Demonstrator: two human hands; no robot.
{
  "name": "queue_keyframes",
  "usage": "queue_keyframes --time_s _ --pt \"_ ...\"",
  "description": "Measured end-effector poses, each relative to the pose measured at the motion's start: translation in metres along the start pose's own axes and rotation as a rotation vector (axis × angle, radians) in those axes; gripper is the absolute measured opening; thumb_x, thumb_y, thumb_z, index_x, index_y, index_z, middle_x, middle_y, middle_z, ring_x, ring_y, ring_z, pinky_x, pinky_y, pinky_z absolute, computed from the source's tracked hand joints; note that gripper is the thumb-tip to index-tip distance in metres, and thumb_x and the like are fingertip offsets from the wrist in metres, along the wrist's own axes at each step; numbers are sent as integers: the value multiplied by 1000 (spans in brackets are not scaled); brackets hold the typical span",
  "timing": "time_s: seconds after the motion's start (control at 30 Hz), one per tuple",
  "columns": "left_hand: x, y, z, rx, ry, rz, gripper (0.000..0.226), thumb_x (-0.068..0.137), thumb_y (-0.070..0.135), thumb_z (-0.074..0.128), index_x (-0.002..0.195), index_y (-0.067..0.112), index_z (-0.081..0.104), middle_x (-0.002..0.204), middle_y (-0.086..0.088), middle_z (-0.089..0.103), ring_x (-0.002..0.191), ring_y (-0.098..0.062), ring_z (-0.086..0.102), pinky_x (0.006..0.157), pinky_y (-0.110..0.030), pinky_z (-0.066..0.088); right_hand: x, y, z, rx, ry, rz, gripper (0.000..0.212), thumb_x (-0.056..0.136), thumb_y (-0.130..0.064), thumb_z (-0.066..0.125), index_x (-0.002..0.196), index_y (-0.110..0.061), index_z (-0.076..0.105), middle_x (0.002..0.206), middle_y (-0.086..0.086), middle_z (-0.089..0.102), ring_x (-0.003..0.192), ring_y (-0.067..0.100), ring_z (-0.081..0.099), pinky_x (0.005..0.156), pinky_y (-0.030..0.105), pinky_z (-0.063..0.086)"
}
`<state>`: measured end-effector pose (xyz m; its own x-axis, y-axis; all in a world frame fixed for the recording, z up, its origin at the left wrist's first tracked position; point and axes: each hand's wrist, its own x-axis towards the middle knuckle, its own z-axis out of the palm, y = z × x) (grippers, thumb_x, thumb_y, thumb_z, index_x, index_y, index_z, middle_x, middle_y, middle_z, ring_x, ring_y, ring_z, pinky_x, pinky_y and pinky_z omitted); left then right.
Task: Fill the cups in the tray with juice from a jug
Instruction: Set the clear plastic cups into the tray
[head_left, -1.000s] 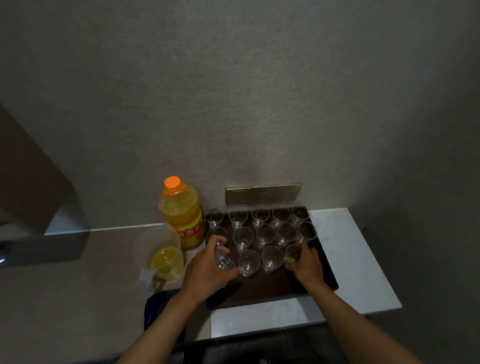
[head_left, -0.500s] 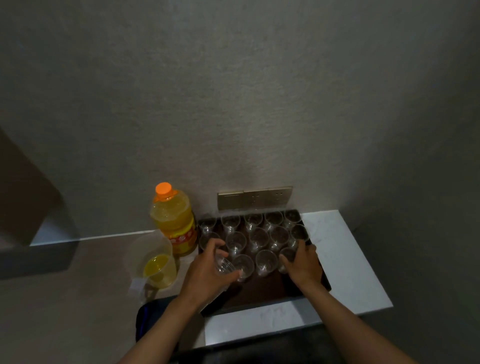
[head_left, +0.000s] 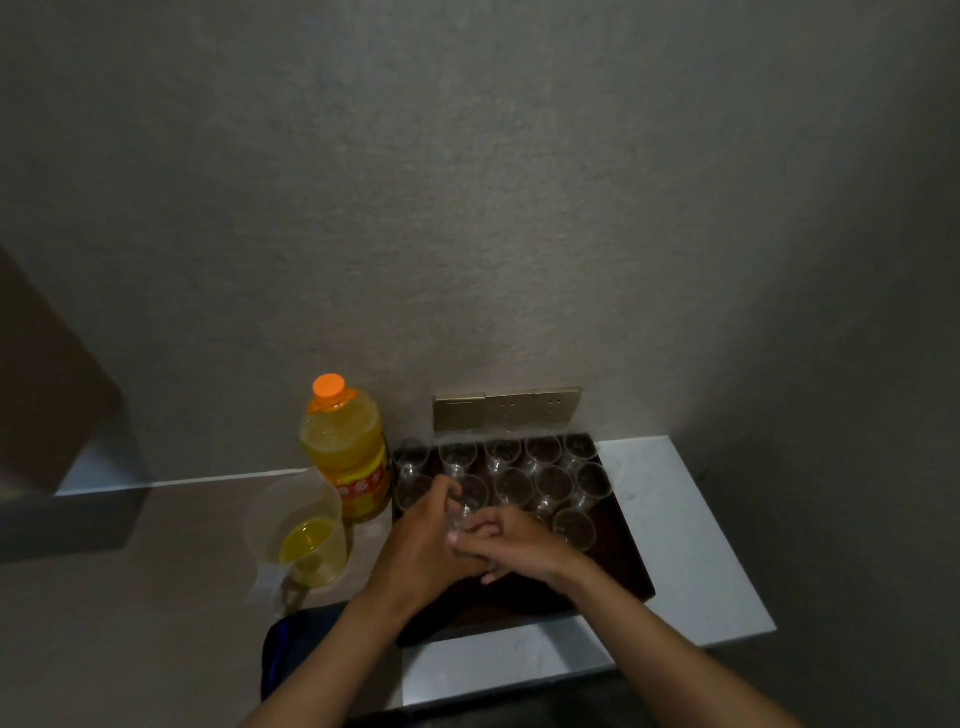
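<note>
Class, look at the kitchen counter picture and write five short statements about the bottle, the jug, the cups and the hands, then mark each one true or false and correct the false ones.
1. The juice bottle has an orange cap. True.
2. The clear jug is filled to the brim. False: only a little yellow juice sits at its bottom.
3. The cups standing on the dark tray already hold juice. False: those in view look empty.
4. The left hand and right hand meet at one clear cup over the tray's near part. True.
5. The jug stands right of the tray. False: it stands left of it, in front of the bottle.
</note>
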<state>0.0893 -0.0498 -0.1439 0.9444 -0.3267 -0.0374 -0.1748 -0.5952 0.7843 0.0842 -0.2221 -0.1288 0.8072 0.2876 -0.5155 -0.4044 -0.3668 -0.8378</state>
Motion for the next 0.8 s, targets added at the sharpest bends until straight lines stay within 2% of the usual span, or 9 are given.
queue_keyframes --time_s 0.1,0.17,0.23,0.3,0.43,0.53,0.67,0.73,0.8 --pt "-2 0 -4 -11 1 8 88 50 56 93 118 36 41 103 18 61 91 4 59 68 -13 45 -3 -5 3 89 64 -10 40 91 -35 78 120 -9 68 103 8 75 89 12 74 83 34 61" --pt "-2 -1 -7 -9 8 32 87 50 58 93 118 36 43 110 20 56 99 5 56 73 -11 46 -5 -4 -1 150 82 -6 41 90 -36 79 118 -8 70 108 10 77 98 21 75 90 41 60" --pt "-2 -2 -9 1 10 73 81 55 56 93 117 37 44 112 21 53 101 5 54 75 -11 45 -10 -6 -7 233 74 3 39 91 -32 78 119 -6 70 112 14 76 107 29 73 91 40 62" --pt "-1 0 -10 18 8 102 73 59 53 92 114 40 45 110 22 53 100 4 55 74 -12 45 -15 -8 -11 271 58 0 39 91 -29 77 120 -4 70 113 16 76 107 28 73 89 37 62" --pt "0 5 -9 0 18 114 61 62 51 90 105 42 49 104 22 57 96 2 58 71 -15 48 -22 -9 -16 231 79 -27 48 85 -42 77 119 -8 70 109 14 77 92 22 74 80 31 62" --pt "2 11 -3 -23 13 125 57 63 49 92 102 40 50 101 19 60 93 0 60 70 -15 49 -27 -7 -22 203 90 -30 63 76 -53 75 120 -10 69 113 13 75 106 30 73 81 33 62" --pt "9 15 5 -24 -11 129 57 63 53 90 102 40 50 102 18 60 91 -2 61 69 -20 53 -32 -1 -29 211 122 -22 54 83 -53 72 120 -14 69 111 6 76 103 24 74 81 37 64" --pt "12 19 8 -21 -13 128 57 62 55 90 102 38 52 102 18 60 91 -2 60 70 -22 53 -34 5 -36 235 178 -18 46 90 -51 70 119 -14 69 106 4 77 97 21 76 77 38 64" --pt "15 23 10 -24 -22 120 59 61 55 89 103 36 52 103 17 60 91 -1 60 71 -23 54 -35 12 -46 296 265 -12 49 89 -53 69 117 -13 68 102 6 78 93 22 77 71 38 63"
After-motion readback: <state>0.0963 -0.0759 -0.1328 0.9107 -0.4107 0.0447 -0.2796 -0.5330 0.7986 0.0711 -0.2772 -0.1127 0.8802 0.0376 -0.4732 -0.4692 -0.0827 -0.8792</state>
